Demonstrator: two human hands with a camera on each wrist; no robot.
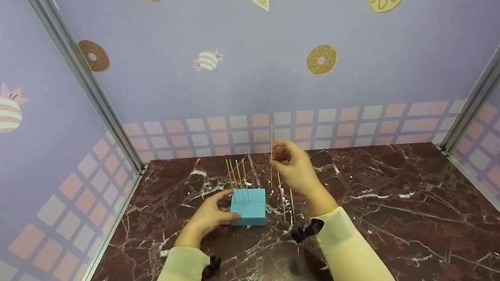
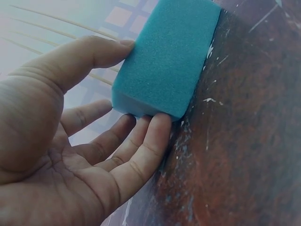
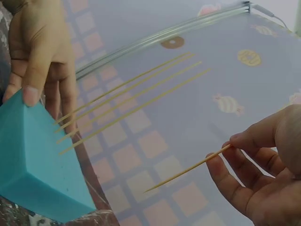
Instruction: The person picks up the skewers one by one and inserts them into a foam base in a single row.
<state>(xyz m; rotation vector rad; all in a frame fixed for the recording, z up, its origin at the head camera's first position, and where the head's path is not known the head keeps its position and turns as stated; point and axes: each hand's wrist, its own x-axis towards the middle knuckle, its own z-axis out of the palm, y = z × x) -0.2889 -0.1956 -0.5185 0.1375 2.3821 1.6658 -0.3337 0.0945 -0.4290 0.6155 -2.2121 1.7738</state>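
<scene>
A light blue foam block rests on the table in front of me. My left hand holds its left end, thumb along the near top edge and fingers against the side, as the left wrist view confirms. Several thin wooden skewers stand in the block in a row, with small dark holes continuing the row to the right. To the right of the block and above the table, my right hand pinches another skewer between thumb and fingertips. It is held near upright, its pointed lower end apart from the block.
Loose skewers lie on the dark red marbled table, between the block and my right forearm. A patterned purple wall closes off the back, with side panels at left and right.
</scene>
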